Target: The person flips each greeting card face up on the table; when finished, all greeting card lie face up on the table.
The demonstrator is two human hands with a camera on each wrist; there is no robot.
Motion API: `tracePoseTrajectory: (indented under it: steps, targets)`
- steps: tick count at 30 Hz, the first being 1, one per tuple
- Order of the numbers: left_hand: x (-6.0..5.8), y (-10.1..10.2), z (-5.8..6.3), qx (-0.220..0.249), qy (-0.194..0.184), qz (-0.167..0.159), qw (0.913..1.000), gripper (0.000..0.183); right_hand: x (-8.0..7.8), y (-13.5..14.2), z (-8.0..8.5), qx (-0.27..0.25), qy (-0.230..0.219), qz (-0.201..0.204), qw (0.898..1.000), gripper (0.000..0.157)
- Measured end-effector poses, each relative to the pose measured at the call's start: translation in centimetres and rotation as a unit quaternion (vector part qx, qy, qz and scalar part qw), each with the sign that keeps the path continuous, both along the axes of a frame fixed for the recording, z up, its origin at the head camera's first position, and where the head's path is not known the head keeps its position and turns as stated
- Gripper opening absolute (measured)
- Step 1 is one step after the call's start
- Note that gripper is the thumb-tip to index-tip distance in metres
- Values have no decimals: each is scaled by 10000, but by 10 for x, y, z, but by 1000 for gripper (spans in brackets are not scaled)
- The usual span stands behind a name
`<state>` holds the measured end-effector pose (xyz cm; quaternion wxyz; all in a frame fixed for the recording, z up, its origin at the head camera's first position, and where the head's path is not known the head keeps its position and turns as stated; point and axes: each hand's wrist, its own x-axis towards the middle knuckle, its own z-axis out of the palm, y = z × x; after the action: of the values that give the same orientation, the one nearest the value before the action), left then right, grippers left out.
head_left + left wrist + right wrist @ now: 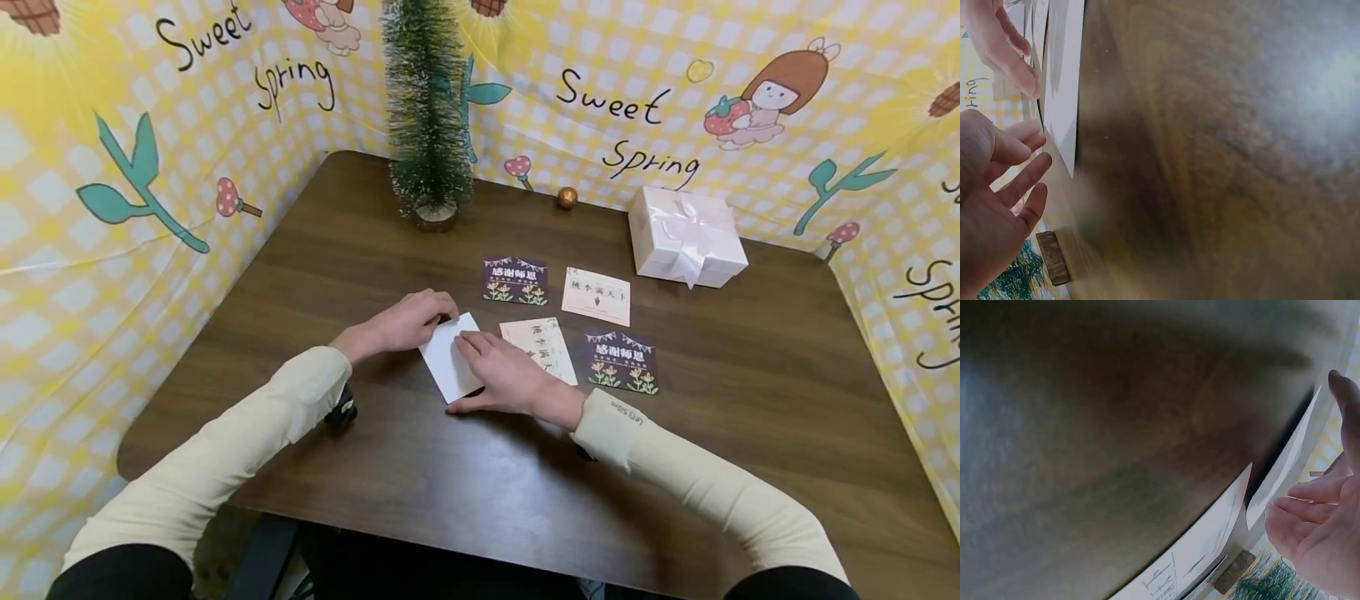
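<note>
A plain white card lies slanted on the brown table, its right part covered by the right hand. My left hand is at the card's upper left edge; its fingers look loosely bent and spread in the left wrist view. With fairly straight fingers, my right hand reaches over the card, its thumb near the lower corner. The right wrist view has this thumb well apart from the fingers. Just right of the white card, a cream printed card is partly hidden by the right hand.
Two purple printed cards and another cream card lie beyond and right of the hands. Farther back stand a small green tree, a copper-coloured ball and a white gift box with a ribbon. Patterned cloth surrounds the table.
</note>
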<state>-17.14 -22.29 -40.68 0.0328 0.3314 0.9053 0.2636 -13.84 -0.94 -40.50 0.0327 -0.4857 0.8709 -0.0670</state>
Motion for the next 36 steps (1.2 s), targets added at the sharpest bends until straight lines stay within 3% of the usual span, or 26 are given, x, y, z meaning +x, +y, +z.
tracePoseTrajectory:
  steps: [6,14,18,24,29,36]
  targets:
    - [3,-1,-3,-250,122,-114,9995,30,2,-1,-6,55,26,-12,10000,85]
    - [4,-1,-2,-333,-38,-40,9994,36,1,1,-6,169,242,-19,9996,78]
    - [4,-2,-2,-393,-124,-34,9991,37,-1,2,-4,9,308,144,9994,63]
    - [4,-5,-2,-297,-118,-88,9994,35,-4,3,0,-436,451,465,9969,38]
    - [4,-8,1,-128,-284,-66,9995,29,-8,4,3,-710,542,627,9940,33]
    - [4,-19,5,235,-471,-229,9984,29,-16,2,13,-813,377,471,9949,31]
